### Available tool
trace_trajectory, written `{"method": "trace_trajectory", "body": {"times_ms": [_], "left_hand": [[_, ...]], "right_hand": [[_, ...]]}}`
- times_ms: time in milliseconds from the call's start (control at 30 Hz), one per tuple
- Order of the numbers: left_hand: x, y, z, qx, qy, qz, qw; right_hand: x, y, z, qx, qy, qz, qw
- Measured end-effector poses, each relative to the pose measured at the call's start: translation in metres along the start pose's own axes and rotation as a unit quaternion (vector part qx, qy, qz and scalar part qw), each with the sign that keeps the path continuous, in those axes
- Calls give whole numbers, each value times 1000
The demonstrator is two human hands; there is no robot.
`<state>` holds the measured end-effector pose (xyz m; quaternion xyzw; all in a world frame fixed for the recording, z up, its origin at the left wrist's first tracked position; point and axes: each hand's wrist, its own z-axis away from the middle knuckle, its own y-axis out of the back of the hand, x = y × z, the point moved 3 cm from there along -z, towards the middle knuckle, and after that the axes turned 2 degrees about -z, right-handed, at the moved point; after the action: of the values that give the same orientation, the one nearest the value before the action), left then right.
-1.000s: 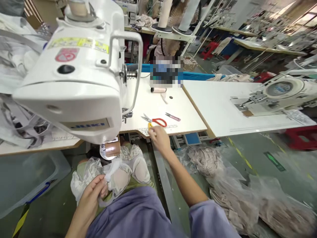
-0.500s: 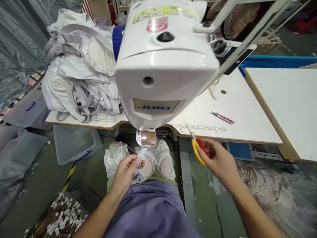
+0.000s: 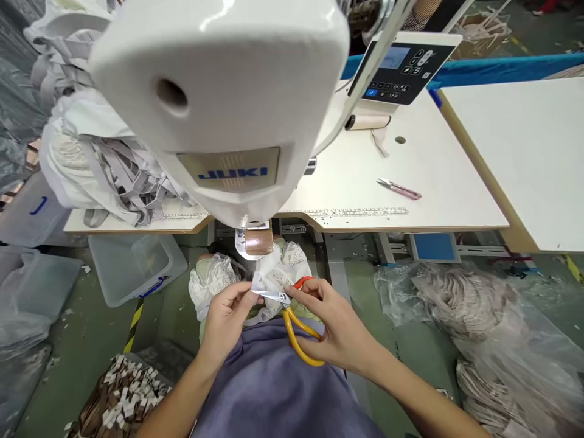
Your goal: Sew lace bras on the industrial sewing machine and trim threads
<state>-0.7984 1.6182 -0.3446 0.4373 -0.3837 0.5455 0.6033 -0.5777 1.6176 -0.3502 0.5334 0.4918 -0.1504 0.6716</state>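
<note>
My left hand (image 3: 230,319) pinches a strap end of a white lace bra (image 3: 278,267) that hangs below the sewing machine head. In my right hand (image 3: 340,328) is a pair of scissors (image 3: 296,337) with one yellow and one red handle loop. Its metal blades point left and reach the pinched strap, close to my left fingertips. Whether the blades are closed on the fabric I cannot tell. More white lace (image 3: 212,280) lies over my lap, partly hidden behind my hands.
The white sewing machine (image 3: 219,103) fills the upper middle. Pink thread snips (image 3: 400,190) and a fabric roll (image 3: 368,121) lie on the table (image 3: 456,201). White bras (image 3: 91,146) are heaped at left, above a clear plastic bin (image 3: 137,267). Bagged fabric (image 3: 460,298) sits on the floor at right.
My right hand has brought the scissors from above the table's front edge, left and down to the strap by my left hand. The head view has shifted, with the machine appearing larger.
</note>
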Motion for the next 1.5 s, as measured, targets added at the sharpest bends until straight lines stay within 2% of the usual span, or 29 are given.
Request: {"method": "trace_trajectory", "body": {"times_ms": [467, 733, 1233, 1367, 1500], "left_hand": [[-2, 2, -4, 11, -25, -51, 998], [-3, 3, -3, 20, -74, -82, 994], [-9, 5, -6, 24, -71, -97, 992], [-8, 4, -7, 23, -120, -129, 984], [-11, 1, -6, 50, -177, -169, 968]], "right_hand": [[1, 2, -6, -11, -29, -10, 999], [3, 0, -12, 6, -31, -72, 997], [6, -2, -13, 7, -49, -84, 995], [11, -5, -17, 16, -74, -116, 990], [11, -12, -27, 38, -76, -150, 985]]}}
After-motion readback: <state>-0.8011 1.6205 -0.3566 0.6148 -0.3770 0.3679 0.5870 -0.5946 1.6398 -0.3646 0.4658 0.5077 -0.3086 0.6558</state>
